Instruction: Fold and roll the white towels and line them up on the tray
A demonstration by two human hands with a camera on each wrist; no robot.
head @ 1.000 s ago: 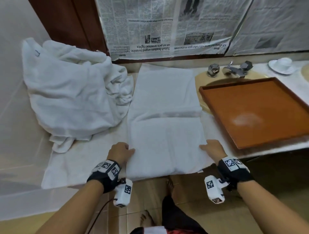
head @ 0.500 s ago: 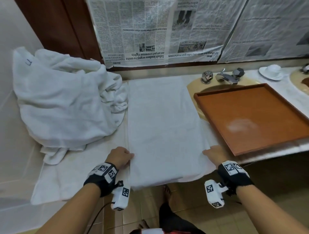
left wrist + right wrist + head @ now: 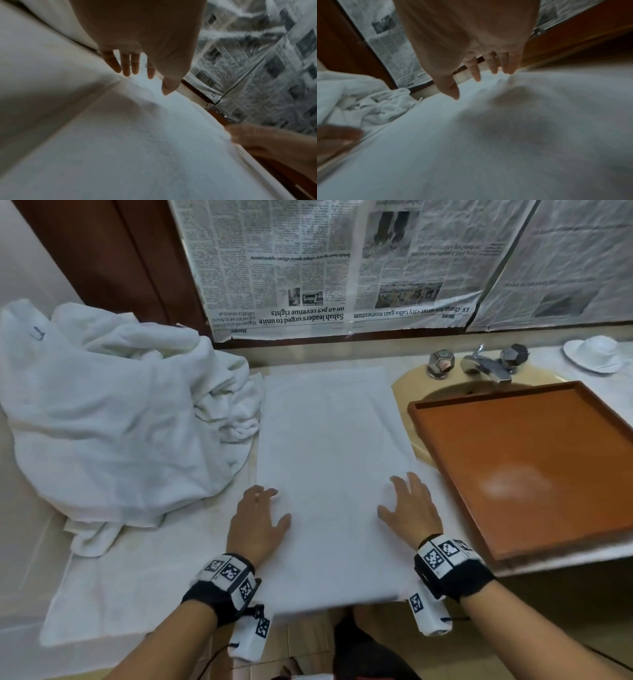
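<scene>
A folded white towel (image 3: 329, 460) lies as a long strip on the counter, its near end hanging over the front edge. My left hand (image 3: 257, 520) lies flat on its left side with fingers (image 3: 126, 66) straight. Flat on the right side is my right hand (image 3: 409, 506), fingers (image 3: 475, 73) spread over the towel (image 3: 471, 135). Neither hand holds anything. To the right, an orange-brown wooden tray (image 3: 534, 460) sits over the sink, bare inside. A crumpled heap of white towels (image 3: 102, 419) is piled on the left.
Another white cloth (image 3: 130, 583) covers the counter under the strip. A chrome tap with two knobs (image 3: 479, 364) stands behind the tray, and a white cup on a saucer (image 3: 594, 356) at the far right. Newspaper (image 3: 342, 268) covers the wall behind. The counter's front edge is just below my wrists.
Both hands have let go of the towel's near side edges and moved forward and inward onto its top, fingers flattened. The crease across the towel's middle is smoothed out.
</scene>
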